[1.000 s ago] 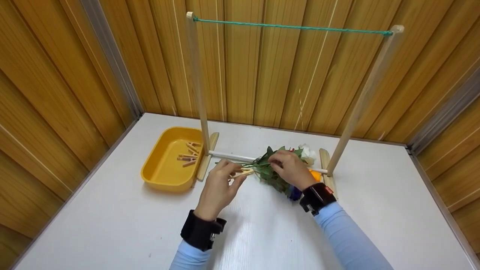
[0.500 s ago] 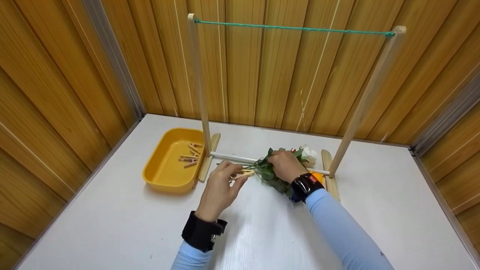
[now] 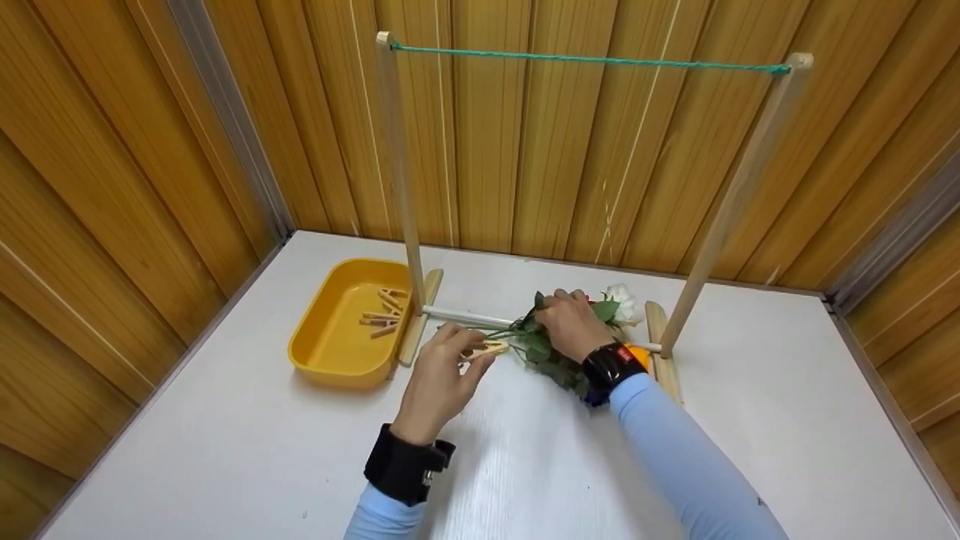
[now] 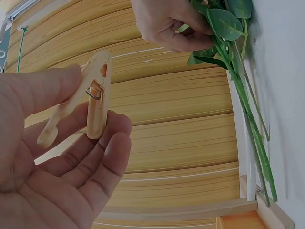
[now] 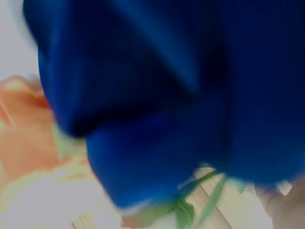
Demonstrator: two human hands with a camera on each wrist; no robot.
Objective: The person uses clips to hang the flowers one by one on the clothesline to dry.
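In the head view my left hand (image 3: 439, 379) is beside the flower stems, left of the leaves. Between its thumb and fingers it pinches a pale yellow clothespin (image 4: 98, 117), seen close up in the left wrist view. My right hand (image 3: 574, 326) grips the green stems (image 4: 248, 112) among the leaves of an artificial flower bunch. A white flower (image 3: 621, 302) and an orange flower (image 3: 638, 355) show around that hand. A blue flower (image 5: 143, 162), blurred and very near, fills most of the right wrist view and hides the fingers.
A wooden rack stands behind, its two posts (image 3: 401, 172) joined by a green cord (image 3: 592, 60) on top and a white rod (image 3: 469, 317) low down. Left of it, a yellow tray (image 3: 304, 352) holds several clothespins (image 3: 386, 313). Wood-patterned walls enclose the white table (image 3: 225, 450).
My right hand has shifted a little left and closed on the stems among the leaves. The left hand stays nearly in place with the clothespin.
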